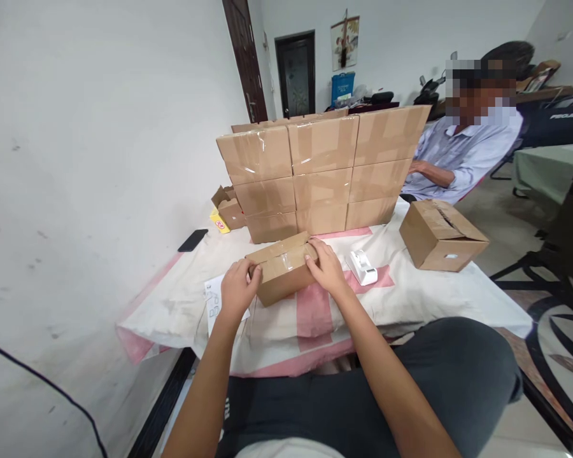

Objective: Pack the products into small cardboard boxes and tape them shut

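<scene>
A small cardboard box (286,280) lies on the cloth-covered table, with a strip of clear tape across the middle of its top. My left hand (241,283) grips its left end, thumb on the near edge and fingers curled at the side. At the opposite end my right hand (325,264) holds the box, fingers over the far corner and thumb on top. Just right of that hand sits a white tape dispenser (361,267). Partly under my left wrist is a white paper sheet (213,305) with line drawings.
Taped cardboard boxes (322,168) form a wall behind my hands. A larger carton (442,235) stands at the table's right. On the left lie a black phone (193,240) and a yellow packet (218,221) beside an open box (232,211). A person (463,152) sits beyond the stack.
</scene>
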The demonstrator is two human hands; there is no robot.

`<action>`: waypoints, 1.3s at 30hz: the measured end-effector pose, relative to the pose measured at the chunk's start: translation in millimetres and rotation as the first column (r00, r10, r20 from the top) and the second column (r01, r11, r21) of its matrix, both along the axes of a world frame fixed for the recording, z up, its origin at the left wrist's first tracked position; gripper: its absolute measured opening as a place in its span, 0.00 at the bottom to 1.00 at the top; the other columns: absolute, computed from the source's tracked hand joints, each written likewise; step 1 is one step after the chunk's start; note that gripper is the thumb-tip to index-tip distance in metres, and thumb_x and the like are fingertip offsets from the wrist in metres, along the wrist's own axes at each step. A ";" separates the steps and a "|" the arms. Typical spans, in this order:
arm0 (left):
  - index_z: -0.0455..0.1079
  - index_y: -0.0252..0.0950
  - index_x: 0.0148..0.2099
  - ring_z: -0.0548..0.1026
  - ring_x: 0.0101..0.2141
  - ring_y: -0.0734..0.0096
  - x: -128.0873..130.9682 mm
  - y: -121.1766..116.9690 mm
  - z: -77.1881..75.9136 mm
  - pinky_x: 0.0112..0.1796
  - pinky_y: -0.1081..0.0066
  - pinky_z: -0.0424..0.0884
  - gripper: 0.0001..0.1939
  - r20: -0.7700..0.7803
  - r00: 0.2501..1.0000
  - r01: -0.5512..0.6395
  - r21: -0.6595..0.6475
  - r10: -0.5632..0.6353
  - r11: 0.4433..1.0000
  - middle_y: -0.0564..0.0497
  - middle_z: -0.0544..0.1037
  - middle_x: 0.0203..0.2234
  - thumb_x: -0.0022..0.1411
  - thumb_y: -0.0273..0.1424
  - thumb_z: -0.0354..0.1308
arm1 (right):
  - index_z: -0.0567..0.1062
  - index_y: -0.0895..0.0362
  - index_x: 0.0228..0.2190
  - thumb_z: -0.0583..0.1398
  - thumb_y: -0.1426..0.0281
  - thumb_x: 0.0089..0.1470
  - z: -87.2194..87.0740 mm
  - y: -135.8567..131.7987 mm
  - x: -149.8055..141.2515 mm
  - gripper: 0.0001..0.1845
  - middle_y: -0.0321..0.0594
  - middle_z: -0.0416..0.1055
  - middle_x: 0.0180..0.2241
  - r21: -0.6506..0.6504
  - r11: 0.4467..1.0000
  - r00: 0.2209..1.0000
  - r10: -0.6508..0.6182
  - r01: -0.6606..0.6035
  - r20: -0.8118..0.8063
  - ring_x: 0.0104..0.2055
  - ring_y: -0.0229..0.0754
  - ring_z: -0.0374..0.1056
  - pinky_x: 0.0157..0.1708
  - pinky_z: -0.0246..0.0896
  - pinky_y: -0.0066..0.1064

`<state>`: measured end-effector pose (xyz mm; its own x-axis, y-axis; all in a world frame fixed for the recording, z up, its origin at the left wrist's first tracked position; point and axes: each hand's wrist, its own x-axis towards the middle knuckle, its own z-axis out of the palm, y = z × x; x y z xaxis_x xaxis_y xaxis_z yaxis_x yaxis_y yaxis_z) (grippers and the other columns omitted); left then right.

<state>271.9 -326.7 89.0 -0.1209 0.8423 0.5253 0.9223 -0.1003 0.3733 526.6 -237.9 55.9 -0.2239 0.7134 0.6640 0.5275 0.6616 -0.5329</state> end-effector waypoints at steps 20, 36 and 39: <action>0.66 0.40 0.35 0.69 0.54 0.47 54.4 37.9 40.6 0.54 0.48 0.62 0.16 -0.016 0.987 -0.161 -0.235 0.162 0.958 0.43 0.76 0.47 0.66 0.46 0.57 | 0.68 0.51 0.57 0.63 0.60 0.57 -5.7 4.2 -19.2 0.28 0.48 0.68 0.61 -0.195 0.967 0.870 0.049 -0.165 -0.491 0.66 0.50 0.63 0.67 0.57 0.45; 0.70 0.43 0.43 0.68 0.54 0.47 61.2 49.0 31.8 0.52 0.49 0.64 0.06 0.066 0.970 -0.218 -0.195 0.235 0.956 0.44 0.75 0.50 0.65 0.36 0.57 | 0.68 0.52 0.56 0.60 0.64 0.55 -7.3 8.6 -22.7 0.26 0.49 0.68 0.62 -0.183 0.946 0.784 0.105 -0.269 -0.612 0.68 0.48 0.62 0.70 0.53 0.46; 0.71 0.43 0.43 0.68 0.55 0.47 60.9 50.5 32.3 0.53 0.49 0.64 0.06 0.106 0.957 -0.253 -0.163 0.271 0.954 0.45 0.75 0.50 0.63 0.35 0.58 | 0.69 0.52 0.56 0.60 0.66 0.55 -5.1 7.3 -25.5 0.26 0.48 0.68 0.62 -0.188 0.948 0.781 0.089 -0.257 -0.619 0.68 0.49 0.62 0.70 0.53 0.47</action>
<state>332.8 -276.2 121.2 -0.4046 0.8382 0.3656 0.8536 0.2028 0.4798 501.1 -230.5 50.7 0.0203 0.8592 0.5113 -0.0619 0.5115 -0.8571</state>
